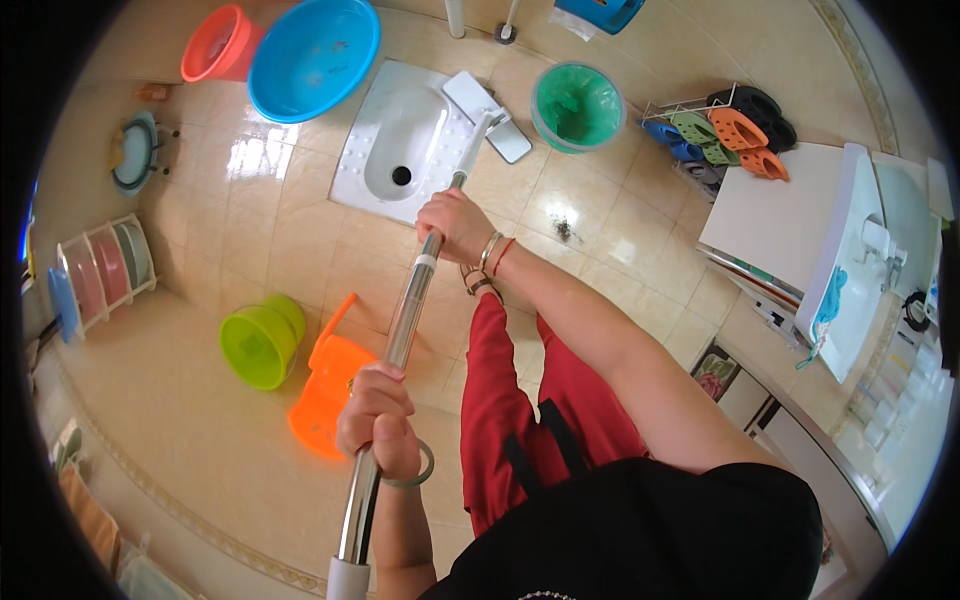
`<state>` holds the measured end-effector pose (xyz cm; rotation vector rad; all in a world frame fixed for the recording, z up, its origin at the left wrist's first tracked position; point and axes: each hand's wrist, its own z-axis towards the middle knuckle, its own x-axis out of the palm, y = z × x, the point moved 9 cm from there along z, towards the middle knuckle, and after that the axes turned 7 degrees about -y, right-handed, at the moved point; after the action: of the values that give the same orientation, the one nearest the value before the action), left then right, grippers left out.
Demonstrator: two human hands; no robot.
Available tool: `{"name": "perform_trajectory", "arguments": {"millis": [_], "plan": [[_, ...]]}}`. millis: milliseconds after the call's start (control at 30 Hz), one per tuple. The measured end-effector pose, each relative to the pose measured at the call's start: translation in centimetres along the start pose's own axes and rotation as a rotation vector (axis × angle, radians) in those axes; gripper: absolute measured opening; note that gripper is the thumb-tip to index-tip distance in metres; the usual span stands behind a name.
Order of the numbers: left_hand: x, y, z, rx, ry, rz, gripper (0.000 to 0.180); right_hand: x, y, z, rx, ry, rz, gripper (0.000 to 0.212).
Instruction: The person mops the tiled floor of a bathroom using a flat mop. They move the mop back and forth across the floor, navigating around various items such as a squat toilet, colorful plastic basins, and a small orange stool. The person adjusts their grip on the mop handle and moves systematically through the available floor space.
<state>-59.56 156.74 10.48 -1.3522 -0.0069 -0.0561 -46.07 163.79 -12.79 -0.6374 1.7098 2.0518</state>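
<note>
Both my hands grip the long metal pole of a flat mop [402, 335], which slants from the lower middle up toward the squat toilet. My left hand [380, 420] is wrapped round the pole's lower part, a bangle on its wrist. Further up, my right hand [456, 228] closes round the pole just above a white collar. The white mop head [487, 115] lies tilted across the right edge of the white squat toilet [350, 170]. A small pile of dark debris [563, 230] lies on the tiles to the right of my right hand.
An orange dustpan [335, 385] and a lime-green bucket [262, 342] stand left of my legs. A green-lined bin [577, 107] is right of the toilet; a blue basin [315, 60] and red bucket [218, 45] are far left. Slippers [738, 128] hang beside the washbasin [850, 250].
</note>
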Motion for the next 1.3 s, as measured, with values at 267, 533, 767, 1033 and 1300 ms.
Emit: {"name": "perform_trajectory", "arguments": {"millis": [267, 533, 767, 1033, 1300], "plan": [[0.0, 3.8, 2.5, -0.051, 0.042, -0.087, 0.024, -1.3, -3.4, 1.3, 0.091, 0.045, -0.131, 0.011], [-0.4, 6.1, 4.2, -0.149, 0.000, -0.198, 0.026, -1.7, -5.3, 0.5, 0.154, 0.055, -0.144, 0.011], [-2.5, 5.5, 5.6, -0.162, -0.200, -0.216, 0.030, -0.4, -3.4, 4.5, 0.020, 0.120, -0.122, 0.012], [-0.2, 6.9, 5.6, -0.208, -0.514, -0.149, 0.034, -0.4, -6.1, 8.6, -0.120, 0.358, -0.203, 0.012], [5.4, 10.2, 7.0, -0.217, -0.532, -0.193, 0.032, -3.6, -11.5, 10.7, -0.159, 0.413, -0.286, 0.017]]}}
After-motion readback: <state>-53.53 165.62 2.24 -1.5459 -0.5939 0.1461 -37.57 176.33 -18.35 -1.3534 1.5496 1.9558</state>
